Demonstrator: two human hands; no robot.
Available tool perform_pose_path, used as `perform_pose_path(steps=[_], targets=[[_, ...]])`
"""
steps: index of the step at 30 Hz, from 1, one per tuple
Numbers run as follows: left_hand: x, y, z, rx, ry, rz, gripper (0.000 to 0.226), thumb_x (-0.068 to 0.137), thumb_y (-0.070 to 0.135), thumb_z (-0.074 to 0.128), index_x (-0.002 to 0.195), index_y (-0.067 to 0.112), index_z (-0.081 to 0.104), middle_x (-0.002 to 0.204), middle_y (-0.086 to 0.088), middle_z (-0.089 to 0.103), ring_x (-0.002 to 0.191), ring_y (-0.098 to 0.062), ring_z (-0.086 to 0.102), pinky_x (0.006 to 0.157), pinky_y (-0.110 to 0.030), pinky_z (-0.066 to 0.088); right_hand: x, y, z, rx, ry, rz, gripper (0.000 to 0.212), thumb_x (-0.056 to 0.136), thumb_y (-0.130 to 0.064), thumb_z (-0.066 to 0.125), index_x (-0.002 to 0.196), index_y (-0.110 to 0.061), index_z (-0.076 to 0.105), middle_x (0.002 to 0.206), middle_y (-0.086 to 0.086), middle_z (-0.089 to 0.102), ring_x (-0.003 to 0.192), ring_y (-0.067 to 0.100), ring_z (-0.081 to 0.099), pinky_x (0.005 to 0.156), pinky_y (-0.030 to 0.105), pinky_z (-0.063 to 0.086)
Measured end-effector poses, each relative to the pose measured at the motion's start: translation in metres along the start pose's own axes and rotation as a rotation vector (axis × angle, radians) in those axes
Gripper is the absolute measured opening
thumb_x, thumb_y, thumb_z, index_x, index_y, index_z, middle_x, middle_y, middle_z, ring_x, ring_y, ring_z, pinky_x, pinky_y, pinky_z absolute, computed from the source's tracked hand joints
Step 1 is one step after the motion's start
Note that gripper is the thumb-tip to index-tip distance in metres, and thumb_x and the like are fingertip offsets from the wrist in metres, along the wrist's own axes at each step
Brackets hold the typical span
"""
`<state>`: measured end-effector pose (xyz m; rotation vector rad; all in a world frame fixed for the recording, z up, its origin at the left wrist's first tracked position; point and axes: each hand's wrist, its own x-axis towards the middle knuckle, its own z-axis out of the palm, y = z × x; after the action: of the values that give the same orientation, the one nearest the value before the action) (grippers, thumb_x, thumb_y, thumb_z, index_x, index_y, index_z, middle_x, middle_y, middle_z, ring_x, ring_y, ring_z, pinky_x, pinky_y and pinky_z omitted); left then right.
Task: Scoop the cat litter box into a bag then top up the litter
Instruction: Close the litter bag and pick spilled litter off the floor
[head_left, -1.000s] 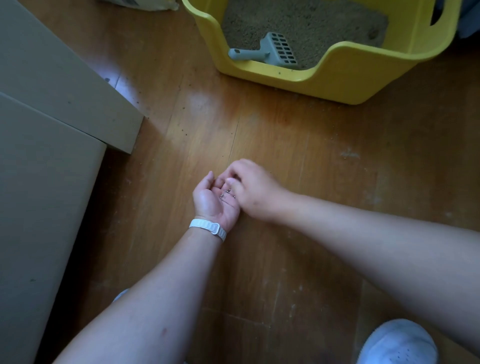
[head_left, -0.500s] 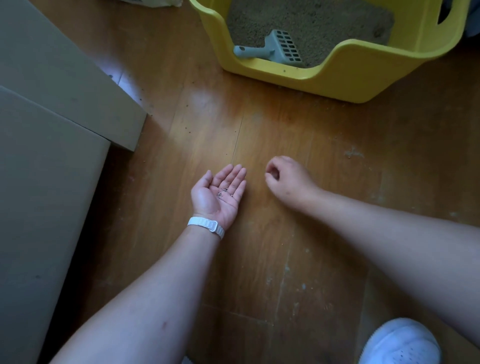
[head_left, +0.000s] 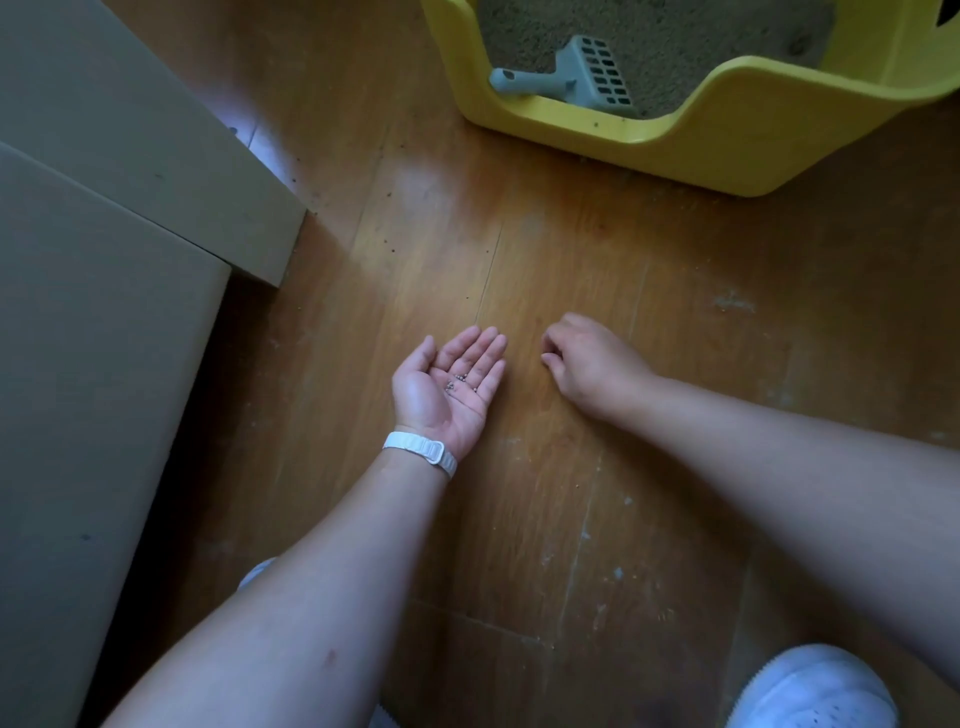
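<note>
The room was dim. Soft light made a pale shine on the wood floor at eleven o'clock. The big box at nine o'clock threw a dark shadow. Edges looked bent.

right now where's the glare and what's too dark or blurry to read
Head view: a soft glare washes the floor near the litter box; the cardboard box at left sits in shadow; the shoe at the bottom edge is soft; grains in the left hand read clearly.

Cardboard box at my left, standing on wood floor; floor has pale scuffs. White shoe btm right. White strap on wrist.
</note>
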<state>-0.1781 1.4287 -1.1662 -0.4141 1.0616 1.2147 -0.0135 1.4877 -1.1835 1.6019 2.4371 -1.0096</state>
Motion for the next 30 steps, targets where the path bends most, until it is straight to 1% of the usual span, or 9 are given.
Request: perform_pose_path(steps=[9,14,15,18,21,23,25,28,30], targets=[[0.000,-0.001,0.000,0.008,0.014,0.020,0.046,0.100,0.033,0.034,0.105,-0.002,0.064,0.104,-0.021,0.072,0.093,-0.030,0.072,0.091,-0.039,0.051,-0.001,-0.010,-0.003,-0.028,-0.025,-0.030,0.014,0.097,-0.018,0.048,0.095,-0.007,0.057,0.102,0.013,0.053,0.098,0.033,0.053,0.083,0.039,0.045],[0.005,-0.002,-0.002,-0.111,0.010,-0.003,0.043,0.101,0.028,0.035,0.096,-0.005,0.063,0.090,-0.021,0.071,0.078,-0.030,0.072,0.079,-0.034,0.058,-0.010,-0.053,-0.010,0.190,0.080,-0.175,0.009,0.093,-0.016,0.055,0.093,-0.008,0.059,0.097,0.005,0.054,0.092,0.024,0.053,0.080,0.034,0.041],[0.004,-0.003,-0.001,-0.141,-0.007,-0.036,0.042,0.101,0.028,0.037,0.093,-0.004,0.062,0.087,-0.018,0.069,0.078,-0.028,0.071,0.084,-0.029,0.056,-0.013,-0.061,-0.011,0.233,0.074,-0.198,0.009,0.093,-0.016,0.055,0.093,-0.010,0.060,0.095,0.002,0.052,0.091,0.020,0.052,0.079,0.029,0.039],[0.003,-0.006,-0.001,-0.108,-0.083,-0.115,0.048,0.100,0.034,0.036,0.097,-0.005,0.064,0.105,-0.015,0.064,0.108,-0.027,0.062,0.111,-0.035,0.037,-0.018,-0.074,-0.007,0.226,0.042,-0.259,0.013,0.092,-0.017,0.054,0.097,-0.009,0.062,0.099,0.007,0.056,0.094,0.025,0.054,0.084,0.036,0.042],[-0.001,-0.006,0.006,-0.070,-0.120,-0.116,0.054,0.100,0.036,0.034,0.110,-0.010,0.062,0.116,-0.018,0.062,0.119,-0.031,0.057,0.111,-0.040,0.037,-0.023,-0.071,-0.006,0.239,0.090,-0.280,0.016,0.089,-0.015,0.053,0.099,-0.008,0.063,0.101,0.006,0.058,0.094,0.025,0.055,0.085,0.037,0.044],[-0.002,-0.005,0.010,-0.108,-0.108,-0.066,0.048,0.101,0.032,0.034,0.110,-0.007,0.059,0.106,-0.017,0.066,0.103,-0.032,0.067,0.093,-0.042,0.053,-0.025,-0.064,-0.012,0.284,0.148,-0.258,0.014,0.088,-0.010,0.056,0.099,-0.008,0.064,0.095,-0.004,0.053,0.086,0.015,0.051,0.077,0.023,0.038],[-0.002,-0.004,0.012,-0.084,-0.065,-0.015,0.046,0.102,0.030,0.033,0.101,-0.005,0.061,0.091,-0.021,0.071,0.083,-0.033,0.072,0.078,-0.041,0.060,-0.025,-0.054,-0.019,0.285,0.198,-0.211,0.012,0.088,-0.008,0.057,0.097,-0.006,0.064,0.090,-0.003,0.049,0.083,0.017,0.052,0.073,0.022,0.036],[-0.001,-0.002,0.012,-0.014,-0.044,0.007,0.046,0.102,0.031,0.031,0.105,-0.003,0.062,0.099,-0.021,0.072,0.088,-0.032,0.072,0.087,-0.041,0.054,-0.017,-0.027,-0.023,0.195,0.203,-0.085,0.013,0.092,-0.011,0.052,0.100,-0.007,0.062,0.099,0.008,0.058,0.094,0.027,0.056,0.081,0.036,0.045],[0.000,-0.001,0.012,-0.013,-0.048,-0.002,0.046,0.102,0.031,0.031,0.106,-0.002,0.062,0.101,-0.020,0.072,0.089,-0.032,0.072,0.089,-0.040,0.052,-0.014,-0.007,-0.024,0.123,0.167,0.023,0.016,0.095,-0.017,0.050,0.104,-0.009,0.060,0.102,0.007,0.057,0.095,0.025,0.055,0.084,0.039,0.047]])
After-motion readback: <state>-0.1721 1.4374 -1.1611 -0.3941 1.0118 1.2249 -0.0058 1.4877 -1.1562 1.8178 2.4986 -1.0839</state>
